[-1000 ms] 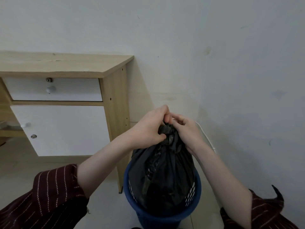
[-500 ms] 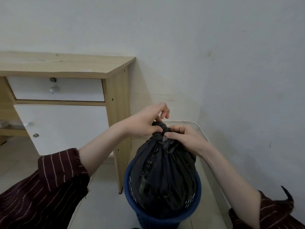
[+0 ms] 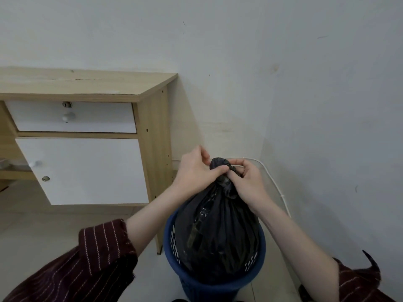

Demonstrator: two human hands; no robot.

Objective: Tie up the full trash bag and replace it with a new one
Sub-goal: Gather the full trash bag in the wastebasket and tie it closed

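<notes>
A full black trash bag (image 3: pixel 220 232) stands in a blue perforated bin (image 3: pixel 250 282) on the floor near the room's corner. Its mouth is gathered into a twisted neck with a knot-like bunch (image 3: pixel 219 165) on top. My left hand (image 3: pixel 196 171) pinches the bunch from the left, thumb across it. My right hand (image 3: pixel 246 182) grips the neck from the right, fingers curled round the plastic. The lower part of the bin is cut off by the frame edge.
A wooden desk (image 3: pixel 87 88) with a white drawer (image 3: pixel 72 116) and white cabinet door (image 3: pixel 87 171) stands left of the bin, its side panel (image 3: pixel 156 160) close to it. A white cable (image 3: pixel 274 184) runs along the right wall's base. Pale floor tiles lie in front of the desk.
The bag's neck has been drawn tighter and lower. My left hand closed its thumb back onto the bunch; my right hand shifted its grip round the neck.
</notes>
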